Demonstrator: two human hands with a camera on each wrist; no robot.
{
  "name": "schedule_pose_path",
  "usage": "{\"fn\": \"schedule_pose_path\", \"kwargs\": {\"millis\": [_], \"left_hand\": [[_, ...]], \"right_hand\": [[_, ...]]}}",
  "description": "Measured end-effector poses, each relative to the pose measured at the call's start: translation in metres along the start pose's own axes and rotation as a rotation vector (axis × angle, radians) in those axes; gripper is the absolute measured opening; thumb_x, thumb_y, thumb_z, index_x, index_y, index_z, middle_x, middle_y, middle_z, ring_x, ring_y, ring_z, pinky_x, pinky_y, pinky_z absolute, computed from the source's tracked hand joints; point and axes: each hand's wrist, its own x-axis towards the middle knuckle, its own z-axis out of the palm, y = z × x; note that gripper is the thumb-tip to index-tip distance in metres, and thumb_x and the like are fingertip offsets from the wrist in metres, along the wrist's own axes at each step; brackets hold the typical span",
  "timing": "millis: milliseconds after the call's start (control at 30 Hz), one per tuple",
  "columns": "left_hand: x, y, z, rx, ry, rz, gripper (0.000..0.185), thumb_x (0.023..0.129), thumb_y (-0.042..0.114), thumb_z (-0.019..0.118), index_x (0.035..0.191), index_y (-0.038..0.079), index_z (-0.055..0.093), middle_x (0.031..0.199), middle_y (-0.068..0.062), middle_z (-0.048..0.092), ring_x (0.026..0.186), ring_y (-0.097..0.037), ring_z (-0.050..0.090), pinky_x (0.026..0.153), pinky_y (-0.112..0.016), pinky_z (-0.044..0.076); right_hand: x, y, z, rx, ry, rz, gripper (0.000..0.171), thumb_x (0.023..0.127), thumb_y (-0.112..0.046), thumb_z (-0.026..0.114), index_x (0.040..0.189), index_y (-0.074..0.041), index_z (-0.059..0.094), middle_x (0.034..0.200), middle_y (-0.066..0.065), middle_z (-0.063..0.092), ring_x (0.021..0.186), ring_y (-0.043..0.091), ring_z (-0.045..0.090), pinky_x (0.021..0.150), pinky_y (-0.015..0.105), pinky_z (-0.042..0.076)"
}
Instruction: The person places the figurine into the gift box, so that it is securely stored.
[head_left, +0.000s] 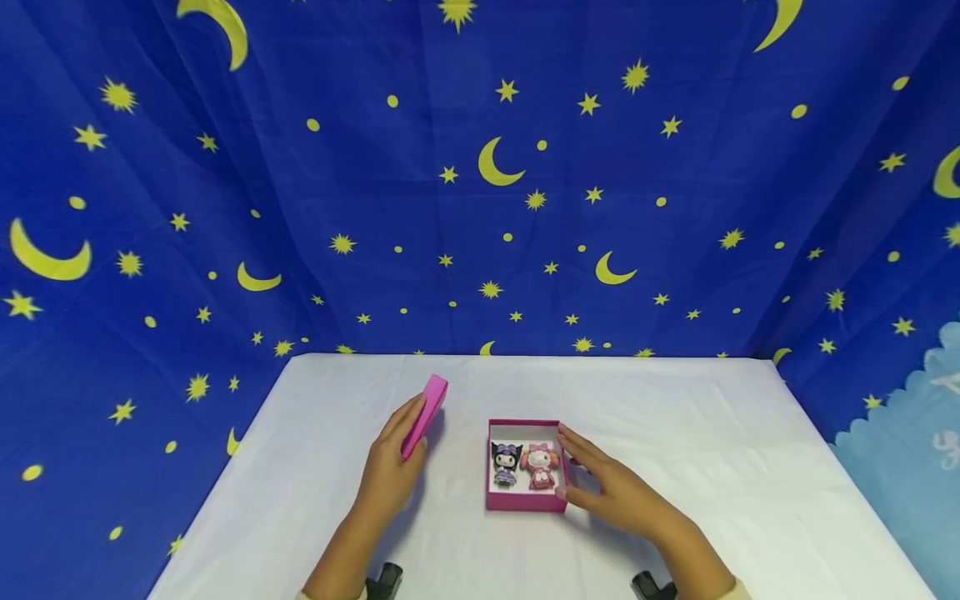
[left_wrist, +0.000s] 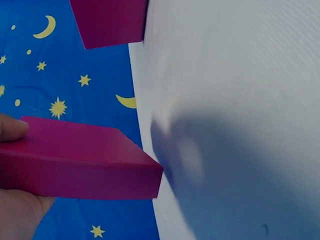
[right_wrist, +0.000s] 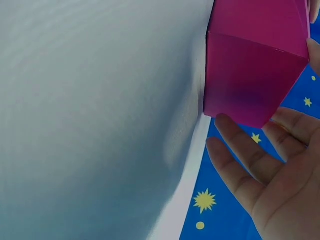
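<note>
My left hand (head_left: 388, 475) pinches a pink box lid (head_left: 425, 418) between thumb and fingers, tilted on edge above the table left of the box. The left wrist view shows the lid (left_wrist: 85, 172) close up. An uncovered pink box (head_left: 525, 502) stands on the table. Inside its white interior lie two small figurines: a black-and-purple one (head_left: 506, 468) on the left, a pink one (head_left: 540, 468) on the right. Along the box's right side rests my right hand (head_left: 618, 492), fingers extended, its thumb and a fingertip at the box's right edge.
The box stands on a white-covered table (head_left: 750, 467). Behind and beside it hangs a blue cloth (head_left: 420, 183) with yellow moons and stars. A light blue patch (head_left: 907, 433) shows at the far right.
</note>
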Motion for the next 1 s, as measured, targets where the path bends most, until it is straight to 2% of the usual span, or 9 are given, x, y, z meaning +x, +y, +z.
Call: {"fn": "schedule_pose_path", "kwargs": {"millis": [67,200,267,367,600,833,1000], "left_hand": [[0.000,0.003,-0.001,-0.035,-0.014,-0.008,0.066,0.089,0.001,0.063,0.146,0.029,0.043,0.148,0.006,0.047,0.137,-0.018,0.045,0.113,-0.027,0.036],[-0.001,0.009,-0.002,-0.104,-0.054,-0.037,0.064,0.094,0.008,0.058,0.149,0.033,0.037,0.151,0.005,0.041,0.135,-0.021,0.046,0.106,-0.045,0.046],[-0.001,0.012,-0.002,-0.137,-0.068,-0.051,0.062,0.096,0.012,0.057,0.150,0.034,0.034,0.152,0.004,0.039,0.132,-0.022,0.046,0.102,-0.048,0.049],[-0.001,0.017,-0.002,-0.187,-0.079,-0.060,0.059,0.098,0.015,0.054,0.150,0.034,0.033,0.154,0.005,0.036,0.132,-0.021,0.045,0.099,-0.043,0.052],[-0.002,0.027,-0.003,-0.295,-0.099,-0.091,0.059,0.100,0.016,0.051,0.151,0.036,0.030,0.155,0.008,0.032,0.133,-0.018,0.041,0.093,-0.019,0.051],[-0.002,0.031,0.001,-0.405,-0.115,-0.124,0.055,0.101,0.018,0.047,0.151,0.035,0.029,0.155,0.004,0.033,0.131,-0.021,0.041,0.095,-0.023,0.049],[-0.006,0.033,0.007,-0.464,-0.159,-0.138,0.054,0.102,0.019,0.045,0.151,0.033,0.029,0.155,0.000,0.033,0.131,-0.024,0.040,0.098,-0.024,0.047]], "right_hand": [[0.000,-0.001,-0.001,0.007,-0.004,0.008,0.081,0.087,-0.060,0.059,0.154,-0.026,0.028,0.161,-0.017,0.019,0.135,0.016,0.048,0.112,0.049,0.039],[0.000,-0.003,-0.002,0.018,-0.011,0.017,0.080,0.087,-0.058,0.060,0.154,-0.027,0.028,0.161,-0.017,0.018,0.136,0.017,0.048,0.112,0.050,0.038],[0.000,-0.003,-0.002,0.020,-0.010,0.021,0.080,0.088,-0.058,0.060,0.154,-0.027,0.028,0.161,-0.017,0.019,0.136,0.017,0.048,0.112,0.050,0.038],[0.000,-0.003,-0.002,0.022,-0.010,0.023,0.080,0.087,-0.058,0.060,0.154,-0.028,0.028,0.161,-0.017,0.019,0.136,0.017,0.047,0.112,0.050,0.038],[0.001,-0.001,-0.001,0.021,-0.016,0.021,0.081,0.086,-0.061,0.059,0.154,-0.031,0.025,0.161,-0.018,0.017,0.136,0.015,0.047,0.112,0.050,0.038],[0.001,-0.002,-0.002,0.027,-0.014,0.015,0.081,0.087,-0.059,0.060,0.154,-0.028,0.026,0.161,-0.017,0.018,0.136,0.016,0.048,0.111,0.050,0.039],[0.001,-0.002,-0.001,0.036,-0.021,0.024,0.081,0.087,-0.059,0.059,0.154,-0.028,0.026,0.161,-0.017,0.017,0.136,0.016,0.048,0.111,0.050,0.039]]}}
